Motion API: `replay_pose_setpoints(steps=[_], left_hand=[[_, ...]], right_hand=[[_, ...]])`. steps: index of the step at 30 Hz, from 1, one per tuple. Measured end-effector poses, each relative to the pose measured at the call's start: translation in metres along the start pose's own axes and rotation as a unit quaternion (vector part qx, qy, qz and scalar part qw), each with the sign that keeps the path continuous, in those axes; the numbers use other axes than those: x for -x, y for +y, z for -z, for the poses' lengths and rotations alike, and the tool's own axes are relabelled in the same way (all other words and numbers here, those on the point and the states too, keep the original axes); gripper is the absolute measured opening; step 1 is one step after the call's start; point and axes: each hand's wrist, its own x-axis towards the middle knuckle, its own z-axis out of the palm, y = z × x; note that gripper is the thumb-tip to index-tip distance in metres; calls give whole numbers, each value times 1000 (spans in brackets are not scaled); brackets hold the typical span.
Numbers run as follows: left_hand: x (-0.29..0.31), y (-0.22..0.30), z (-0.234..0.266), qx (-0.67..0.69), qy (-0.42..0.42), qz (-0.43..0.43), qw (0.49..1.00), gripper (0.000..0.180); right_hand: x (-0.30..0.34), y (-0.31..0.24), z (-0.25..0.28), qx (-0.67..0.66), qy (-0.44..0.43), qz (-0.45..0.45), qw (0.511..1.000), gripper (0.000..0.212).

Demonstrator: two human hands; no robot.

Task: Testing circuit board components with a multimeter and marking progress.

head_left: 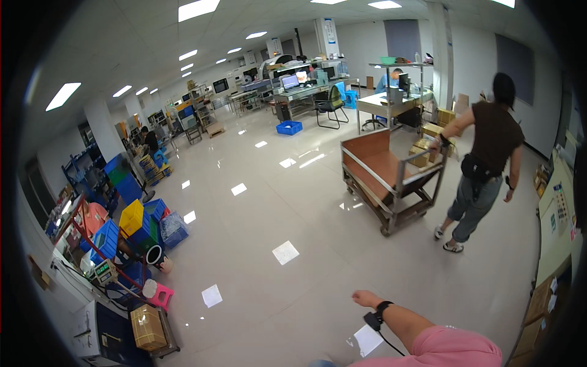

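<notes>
My right hand (367,298) reaches out over the pale tiled floor from a pink sleeve, with a dark band and a small black device with a cable at the wrist. Its fingers look loosely curled, and nothing shows in them. No object touches it. My left hand is out of the picture. Ahead to the right, a metal-framed trolley (373,165) with brown panels stands on casters. A person in a dark top and jeans (489,153) walks beside it, facing away, one hand at its rail.
At the left are blue and yellow crates (131,217), a pink stool (160,295) and a strapped carton (148,327) on a low platform by a scale. A blue bin (289,128) lies near the desks. Cartons (422,153) stand behind the trolley; a pale cabinet (553,214) lines the right.
</notes>
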Motion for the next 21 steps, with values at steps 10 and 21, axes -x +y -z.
replay_pose_setpoints(steps=[10,21], left_hand=[[-348,112,195,-49,-41,-70,995,40],[-768,347,409,-274,-222,-243,904,40]], right_hand=[[-239,-21,50,24,-104,-132,985,32],[-192,98,23,-37,58,-635,770,29]])
